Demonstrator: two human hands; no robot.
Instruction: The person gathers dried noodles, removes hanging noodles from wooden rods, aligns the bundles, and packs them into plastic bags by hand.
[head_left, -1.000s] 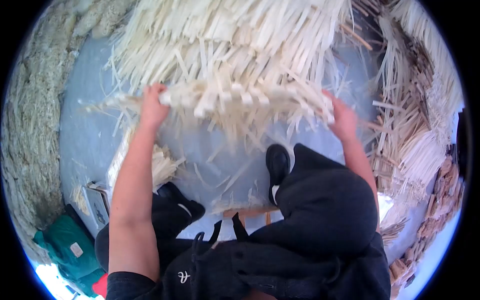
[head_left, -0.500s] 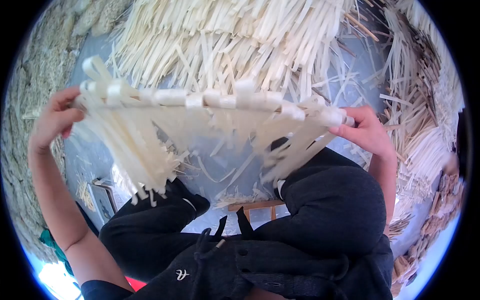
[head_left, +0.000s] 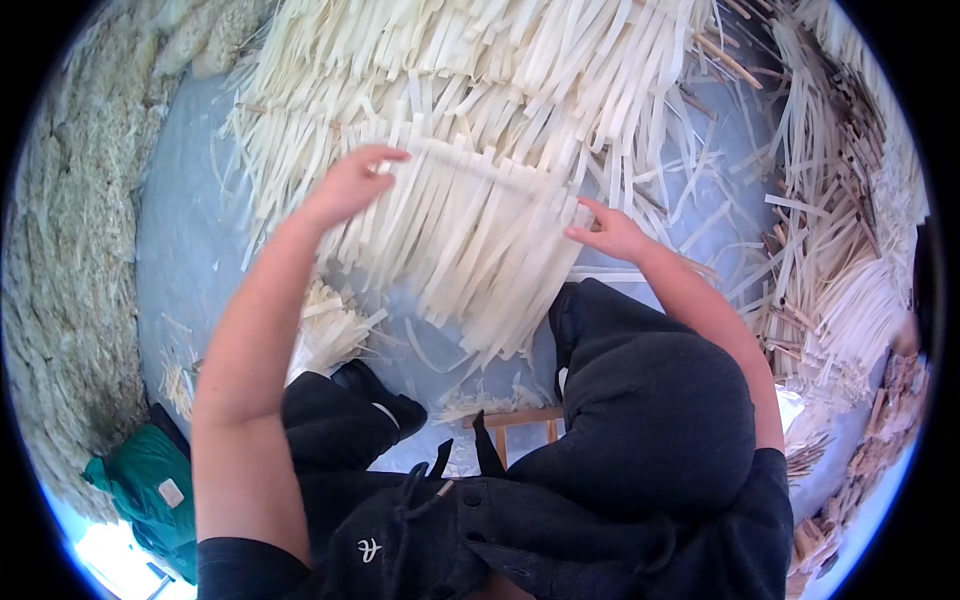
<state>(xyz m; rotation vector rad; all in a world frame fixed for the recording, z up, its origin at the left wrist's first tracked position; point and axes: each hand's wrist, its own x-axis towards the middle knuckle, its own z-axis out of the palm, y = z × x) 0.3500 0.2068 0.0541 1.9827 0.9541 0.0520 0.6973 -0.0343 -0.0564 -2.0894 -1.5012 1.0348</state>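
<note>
A stick hung with pale flat strips [head_left: 485, 240] lies or hovers, slightly blurred, over the lower edge of the larger layered strip pile [head_left: 480, 60]. Its rod runs along the top, sloping down to the right, and the strips hang toward me. At the rod's left end is my left hand [head_left: 358, 185], its thumb and fingers apart and the fingertips close to the rod. My right hand [head_left: 612, 234] is beside the right end, also with thumb and fingers parted. Whether either hand touches the rod is hard to tell.
Rough fibrous bundles [head_left: 75, 230] line the left side. Thin sticks and loose strips [head_left: 850, 180] heap up at the right. Between my legs stands a small wooden stool [head_left: 515, 417]. A green cloth item [head_left: 150, 490] lies at lower left, and strip scraps [head_left: 335, 320] lie near my foot.
The strip-hung stick has moved away from me, from above my knees onto the pile's lower edge. Both hands moved inward and have opened from their hold on its ends.
</note>
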